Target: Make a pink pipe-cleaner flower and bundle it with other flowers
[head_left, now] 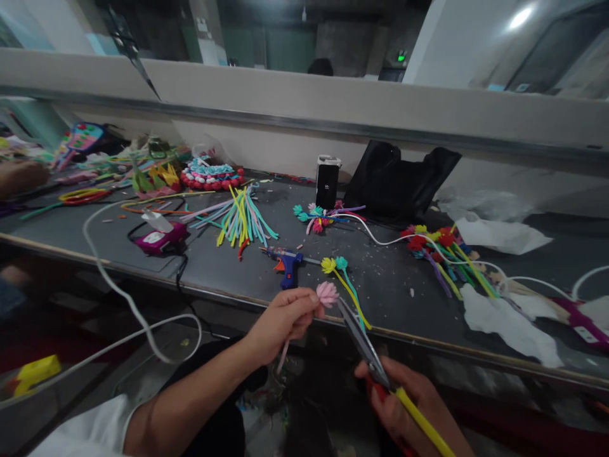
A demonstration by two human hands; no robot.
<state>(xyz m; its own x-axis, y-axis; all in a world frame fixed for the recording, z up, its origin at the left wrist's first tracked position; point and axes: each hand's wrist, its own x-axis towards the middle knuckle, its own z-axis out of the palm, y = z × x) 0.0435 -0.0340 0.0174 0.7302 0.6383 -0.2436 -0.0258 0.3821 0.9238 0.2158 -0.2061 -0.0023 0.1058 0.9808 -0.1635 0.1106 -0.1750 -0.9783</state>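
My left hand (290,315) pinches a pink pipe-cleaner flower (327,293) at the table's front edge, its pink stem hanging below my fingers. In my right hand (404,403) are scissors (360,339) with red handles, their blades pointing up with the tips close to the flower's right side. A yellow strip (423,422) lies along the same hand. Just beyond the pink flower, a yellow flower (328,264) and a teal flower (341,263) rest on the table with their stems toward me. The blue glue gun (288,265) is left of them.
Loose pipe cleaners (242,216) lie mid-table, left of a small flower bunch (318,216) and an upright phone (327,183). A black bag (397,181) stands behind. More flowers (431,240) and white tissue (509,320) are right; another person's hand (21,176) shows far left.
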